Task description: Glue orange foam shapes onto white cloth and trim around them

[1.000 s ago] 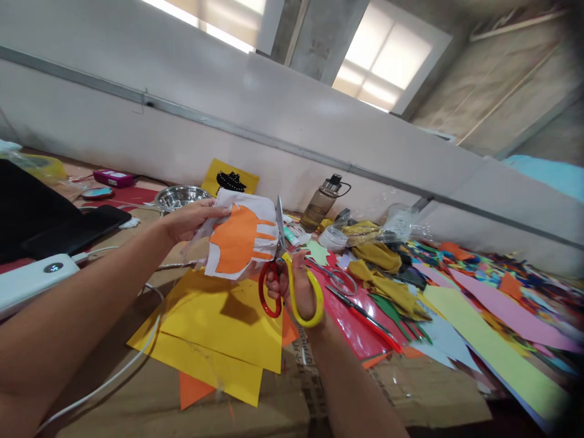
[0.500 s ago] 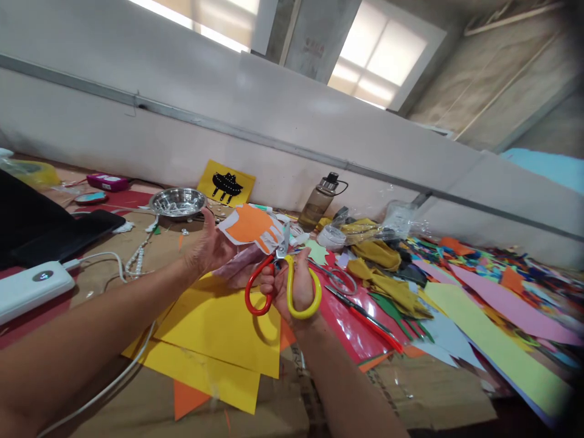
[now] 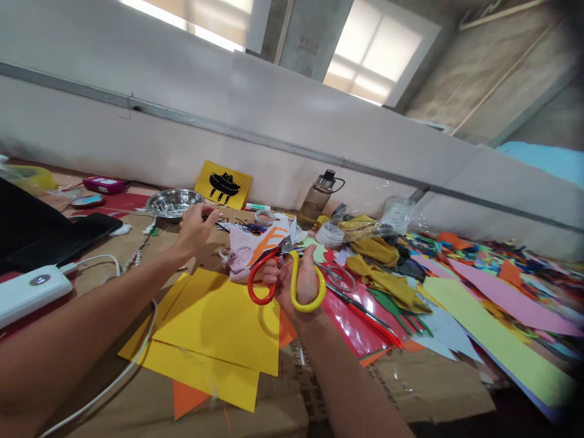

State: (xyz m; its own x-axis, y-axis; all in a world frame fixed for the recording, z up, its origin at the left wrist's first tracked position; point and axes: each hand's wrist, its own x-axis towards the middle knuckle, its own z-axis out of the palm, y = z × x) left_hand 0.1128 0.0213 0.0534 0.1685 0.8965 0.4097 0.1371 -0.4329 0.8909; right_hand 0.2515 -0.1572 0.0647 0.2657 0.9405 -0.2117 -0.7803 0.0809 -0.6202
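My right hand (image 3: 296, 283) grips scissors (image 3: 286, 244) with one red and one yellow handle, blades pointing away from me. Beside the blades is an orange paper cutout (image 3: 263, 244) with white edging, now tilted; whether my right fingers also hold it, I cannot tell. A pale purple cloth item (image 3: 239, 254) lies just left of it. My left hand (image 3: 196, 228) is beside the metal bowl (image 3: 176, 203), fingers bent and drawn together; anything between them is too small to name. Under both hands lie yellow sheets (image 3: 214, 322).
A yellow card with a black beaded shape (image 3: 224, 184) leans on the wall. A water bottle (image 3: 314, 201) stands behind the scissors. To the right lie a red-handled tool (image 3: 365, 313), mustard cloth (image 3: 383, 277) and coloured paper (image 3: 493, 331). A white power bank (image 3: 34, 292) with a cable sits left.
My left hand has let go of the orange cutout and moved left towards the bowl. The cutout has tilted and sits closer to the scissors. My right hand keeps the scissors.
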